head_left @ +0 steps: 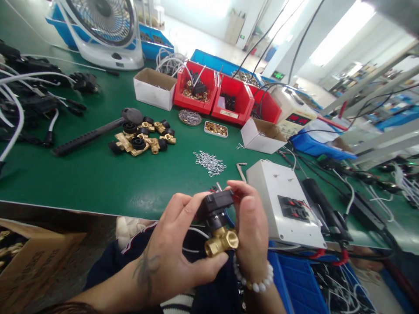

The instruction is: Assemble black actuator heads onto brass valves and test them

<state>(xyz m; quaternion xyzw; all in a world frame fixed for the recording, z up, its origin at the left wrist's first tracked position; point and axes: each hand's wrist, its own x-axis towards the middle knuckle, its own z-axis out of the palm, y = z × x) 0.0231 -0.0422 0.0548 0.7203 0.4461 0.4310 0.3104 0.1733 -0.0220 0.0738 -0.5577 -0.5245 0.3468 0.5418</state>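
Observation:
Between my two hands is a brass valve with a black actuator head [218, 205], held above the near edge of the green bench. My left hand [178, 244] wraps round it from the left, its thumb beneath the brass body and its fingers at the black head. My right hand [250, 222] closes on the head from the right; its fingertips are partly hidden behind the head. Beyond them lies a loose pile of metal cotter pins [210, 163]. A grey metal hex key [241, 171] lies beside the white control box [281, 205].
Brass valve bodies with black caps [144, 137] lie left beside a black mallet [94, 133]. Farther back stand red bins [196, 102], white cartons [153, 89], a round dish of pins [190, 117], a tin of brass parts [216, 129] and a fan [108, 30]. Cables crowd both sides.

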